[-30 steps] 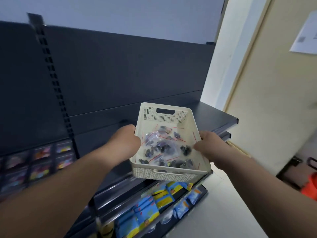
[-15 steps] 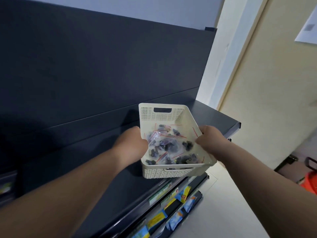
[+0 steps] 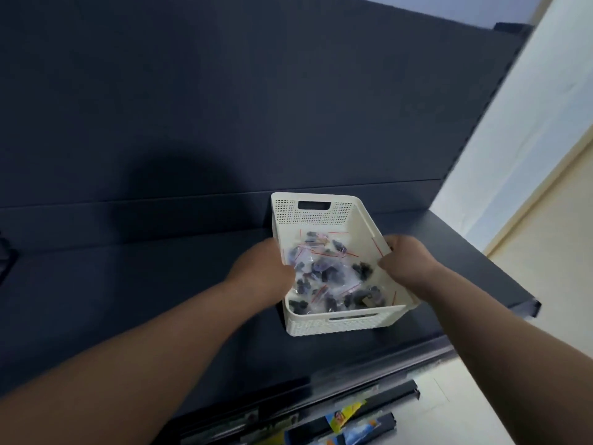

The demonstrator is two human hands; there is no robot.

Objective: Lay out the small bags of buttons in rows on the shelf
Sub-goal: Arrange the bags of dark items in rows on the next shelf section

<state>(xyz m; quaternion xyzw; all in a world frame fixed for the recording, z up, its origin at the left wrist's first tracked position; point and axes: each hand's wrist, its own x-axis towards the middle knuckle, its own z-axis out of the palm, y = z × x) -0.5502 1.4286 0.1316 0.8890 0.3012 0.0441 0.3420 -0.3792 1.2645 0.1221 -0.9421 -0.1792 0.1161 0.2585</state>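
Observation:
A cream perforated plastic basket (image 3: pixel 321 213) rests on the dark shelf (image 3: pixel 144 300), its far end against the back panel. Inside lies a heap of small clear bags of dark buttons (image 3: pixel 327 274) with red seal strips. My left hand (image 3: pixel 263 274) grips the basket's left rim, thumb side over the edge. My right hand (image 3: pixel 407 264) grips the right rim. No bags lie on the shelf surface outside the basket.
The shelf's right end (image 3: pixel 526 303) stops near a pale wall and beige door. Lower shelves (image 3: pixel 353 419) below hold blue and yellow packets. The dark back panel (image 3: pixel 256 107) rises behind the basket.
Both hands carried the basket forward and set it down on the shelf, against the back panel. The view swung closer and further over the shelf top.

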